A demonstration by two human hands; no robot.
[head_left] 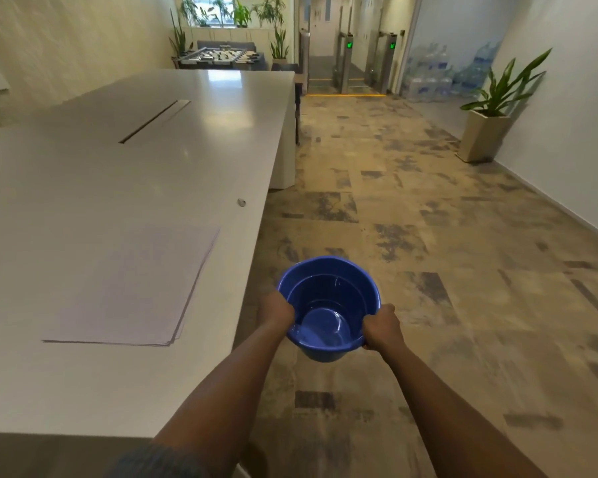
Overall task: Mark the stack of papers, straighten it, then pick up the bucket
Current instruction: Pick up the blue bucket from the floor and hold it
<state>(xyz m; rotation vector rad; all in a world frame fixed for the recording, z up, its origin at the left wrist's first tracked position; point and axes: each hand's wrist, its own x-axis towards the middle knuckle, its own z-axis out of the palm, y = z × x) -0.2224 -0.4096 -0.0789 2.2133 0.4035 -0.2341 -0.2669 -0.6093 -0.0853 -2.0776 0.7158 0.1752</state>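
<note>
The bucket (328, 307), blue and round, is held in the air over the floor (446, 236), just right of the table (118, 167) edge. Its rim is gripped on the near left side by the left hand (276, 310) and on the near right side by the right hand (382, 326); the fingers of both are curled over the rim. The bucket's opening is turned toward the camera and its inside appears bare.

The papers (132, 288) are seen lying flat on the table, left of the bucket and apart from it, with the edges at the near right corner slightly fanned. Any marks on the top sheet are too faint to be made out. A small round thing (241, 202) sits near the table's right edge beyond the papers, and a long slot (154, 120) is cut in the tabletop farther back.

To the right, a potted plant (494, 108) stands against the wall. Water bottles (439, 74) are stacked further along, beside gates (366, 60) with green lights. A foosball table (221, 56) and more plants (242, 13) are seen at the far end.
</note>
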